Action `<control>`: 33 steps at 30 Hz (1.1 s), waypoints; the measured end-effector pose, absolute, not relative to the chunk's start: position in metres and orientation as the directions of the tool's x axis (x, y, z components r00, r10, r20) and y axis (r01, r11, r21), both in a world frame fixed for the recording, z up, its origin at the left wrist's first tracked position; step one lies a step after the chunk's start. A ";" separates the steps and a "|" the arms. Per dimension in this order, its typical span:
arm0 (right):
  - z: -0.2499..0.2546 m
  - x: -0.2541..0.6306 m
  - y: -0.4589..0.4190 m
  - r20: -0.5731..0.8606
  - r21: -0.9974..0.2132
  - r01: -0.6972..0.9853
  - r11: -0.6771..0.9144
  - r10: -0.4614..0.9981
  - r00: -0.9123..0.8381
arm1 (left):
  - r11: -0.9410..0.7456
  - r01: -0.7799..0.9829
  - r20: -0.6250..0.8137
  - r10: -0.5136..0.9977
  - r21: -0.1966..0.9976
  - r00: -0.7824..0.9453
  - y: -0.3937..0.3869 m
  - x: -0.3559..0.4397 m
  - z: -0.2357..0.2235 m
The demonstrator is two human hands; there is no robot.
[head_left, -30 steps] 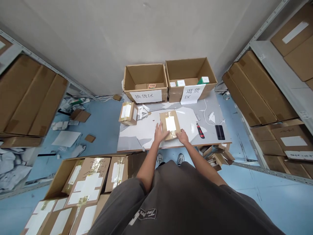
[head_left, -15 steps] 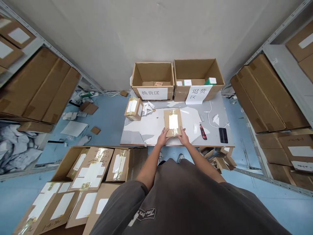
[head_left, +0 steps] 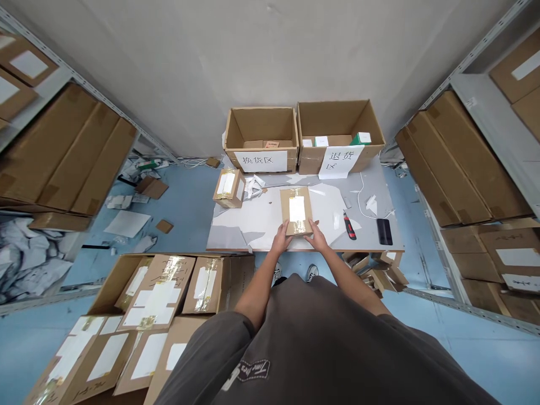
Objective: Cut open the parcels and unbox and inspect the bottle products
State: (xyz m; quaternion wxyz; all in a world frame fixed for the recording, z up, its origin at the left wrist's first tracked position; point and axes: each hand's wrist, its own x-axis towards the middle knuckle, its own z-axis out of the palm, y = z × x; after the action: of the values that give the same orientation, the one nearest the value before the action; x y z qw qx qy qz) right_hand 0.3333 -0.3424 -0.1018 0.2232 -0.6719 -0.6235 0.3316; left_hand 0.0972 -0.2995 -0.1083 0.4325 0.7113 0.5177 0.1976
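A flat brown taped parcel (head_left: 296,210) with a white label lies lengthwise on the grey table (head_left: 257,219). My left hand (head_left: 282,239) grips its near left corner and my right hand (head_left: 316,237) grips its near right corner, fingers curled on the edge. A red and black utility knife (head_left: 350,226) lies just to the right of the parcel. A second, smaller taped parcel (head_left: 229,187) sits at the table's far left corner.
Two open cartons with paper signs, one at left (head_left: 261,137) and one at right (head_left: 340,135), stand at the table's back. A black phone (head_left: 383,231) and white cable lie right. Cartons of labelled parcels (head_left: 157,298) sit on the floor at my left. Shelves of boxes line both sides.
Both hands slid from the parcel's sides to its near corners, and the parcel turned straight, lengthwise away from me. The camera view shifted slightly.
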 end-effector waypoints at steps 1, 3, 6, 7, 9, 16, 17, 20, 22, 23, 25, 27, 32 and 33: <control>-0.100 0.331 -0.341 -0.173 -0.697 0.705 -0.127 0.985 0.006 | -0.088 0.579 -0.171 0.910 0.811 0.379 -0.299 0.098 -0.107; -0.095 0.327 -0.338 -0.180 -0.665 0.735 -0.132 0.984 0.013 | -0.081 0.606 -0.179 0.917 0.792 0.357 -0.297 0.098 -0.100; -0.082 0.322 -0.332 -0.140 -0.639 0.762 -0.104 0.990 0.017 | -0.094 0.633 -0.156 0.932 0.768 0.328 -0.292 0.095 -0.083; -0.077 0.321 -0.329 -0.118 -0.632 0.769 -0.091 0.993 0.020 | -0.102 0.641 -0.146 0.935 0.761 0.323 -0.289 0.093 -0.076; -0.062 0.321 -0.324 -0.084 -0.616 0.784 -0.072 0.996 0.025 | -0.114 0.655 -0.134 0.939 0.747 0.316 -0.284 0.091 -0.060; -0.001 0.328 -0.282 -0.055 -0.524 0.849 -0.071 0.997 0.050 | -0.077 0.647 -0.108 0.964 0.759 0.242 -0.249 0.088 -0.001; 0.006 0.330 -0.275 -0.058 -0.513 0.856 -0.069 0.997 0.046 | -0.072 0.645 -0.103 0.968 0.761 0.229 -0.242 0.087 0.004; 0.018 0.335 -0.251 -0.090 -0.499 0.863 -0.076 0.995 0.036 | -0.053 0.657 -0.107 0.974 0.752 0.202 -0.219 0.088 0.013; 0.018 0.338 -0.235 -0.126 -0.501 0.860 -0.099 0.991 0.040 | -0.011 0.671 -0.144 0.974 0.741 0.174 -0.203 0.091 0.012; 0.016 0.340 -0.226 -0.140 -0.501 0.858 -0.113 0.989 0.048 | 0.021 0.676 -0.168 0.974 0.737 0.152 -0.194 0.092 0.010; 0.008 0.342 -0.210 -0.156 -0.505 0.852 -0.142 0.985 0.072 | 0.084 0.664 -0.210 0.971 0.743 0.112 -0.180 0.094 0.002; -0.002 0.342 -0.196 -0.166 -0.529 0.832 -0.164 0.982 0.088 | 0.121 0.593 -0.241 0.962 0.796 0.128 -0.168 0.093 -0.008; -0.026 0.331 -0.179 -0.179 -0.602 0.786 -0.144 0.983 0.043 | 0.121 0.347 -0.232 0.926 0.930 0.298 -0.157 0.087 -0.035; -0.030 0.328 -0.178 -0.182 -0.604 0.783 -0.152 0.982 0.050 | 0.121 0.334 -0.224 0.931 0.935 0.289 -0.156 0.088 -0.039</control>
State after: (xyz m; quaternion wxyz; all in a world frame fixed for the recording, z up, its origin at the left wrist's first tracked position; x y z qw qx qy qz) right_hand 0.3277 -0.1775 -0.0296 0.1747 -0.7032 -0.6273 0.2853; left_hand 0.0875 -0.1561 -0.0390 0.5328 0.6007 0.5262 0.2800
